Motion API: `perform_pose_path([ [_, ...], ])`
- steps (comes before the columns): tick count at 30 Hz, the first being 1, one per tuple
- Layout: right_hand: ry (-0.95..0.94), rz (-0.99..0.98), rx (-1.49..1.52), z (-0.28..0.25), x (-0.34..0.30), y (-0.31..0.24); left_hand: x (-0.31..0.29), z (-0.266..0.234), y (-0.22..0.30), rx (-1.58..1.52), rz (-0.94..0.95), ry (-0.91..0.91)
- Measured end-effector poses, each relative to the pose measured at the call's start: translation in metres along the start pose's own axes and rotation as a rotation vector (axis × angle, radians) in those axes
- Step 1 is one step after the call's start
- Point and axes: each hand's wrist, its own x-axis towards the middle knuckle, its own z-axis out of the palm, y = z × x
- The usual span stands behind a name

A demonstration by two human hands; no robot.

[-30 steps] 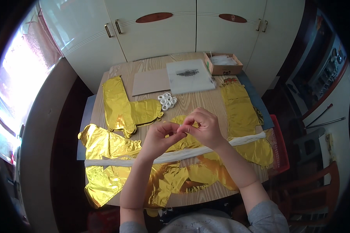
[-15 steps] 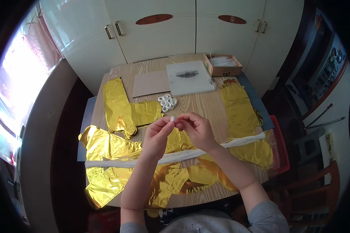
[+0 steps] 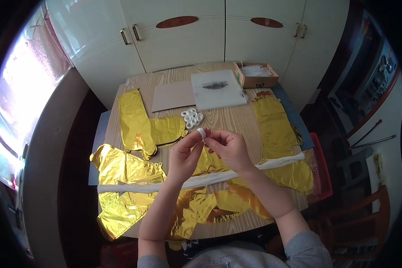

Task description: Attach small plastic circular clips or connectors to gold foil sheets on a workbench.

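Observation:
A small coil of white string (image 3: 201, 133) is looped around the fingertips of my left hand (image 3: 184, 154), whose fingers are bent together under it. Thumb and index finger of my right hand (image 3: 228, 146) pinch at the coil's right side; the end of the string there is too small to make out. Just beyond my hands sits a cluster of similar white coils (image 3: 192, 118). Below my wrists, a long bundle of white strings (image 3: 210, 179) lies across the table over flat gold foil balloons (image 3: 125, 172).
More gold foil balloons lie at the back left (image 3: 136, 123) and on the right (image 3: 274, 125). Toward the back are a grey-beige board (image 3: 173, 96), a clear plastic packet (image 3: 219, 96) and a cardboard box (image 3: 260, 81). A red basket (image 3: 322, 165) stands off the right edge.
My left fingers have straightened upward a little, and the white coil now shows around them. My right fingers have shifted slightly to the right and still pinch beside it.

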Motion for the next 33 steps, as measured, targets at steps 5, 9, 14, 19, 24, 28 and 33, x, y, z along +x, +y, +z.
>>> perform_pose_path([
  [5, 0.083, -0.571, -0.638, -0.006, 0.002, -0.009, -0.006, -0.002, -0.004, 0.158, -0.188, 0.034],
  [9, 0.007, -0.665, -0.687, -0.017, 0.007, -0.013, -0.002, -0.005, 0.013, 0.086, -0.297, -0.136],
  [14, -0.046, -0.585, -0.422, -0.017, 0.010, -0.017, 0.001, -0.010, 0.018, -0.160, -0.332, -0.187],
  [19, -0.184, -0.931, -0.644, -0.021, 0.012, -0.023, 0.002, -0.012, 0.017, -0.206, -0.299, -0.141],
  [24, -0.242, -0.577, -0.494, -0.019, 0.005, -0.020, 0.001, -0.015, 0.022, -0.186, -0.321, -0.215],
  [28, -0.256, -0.477, -0.411, -0.016, 0.003, -0.017, 0.001, -0.021, 0.025, -0.159, -0.366, -0.292],
  [33, -0.276, -0.372, -0.457, -0.012, 0.003, -0.018, 0.003, -0.021, 0.027, -0.237, -0.389, -0.283],
])
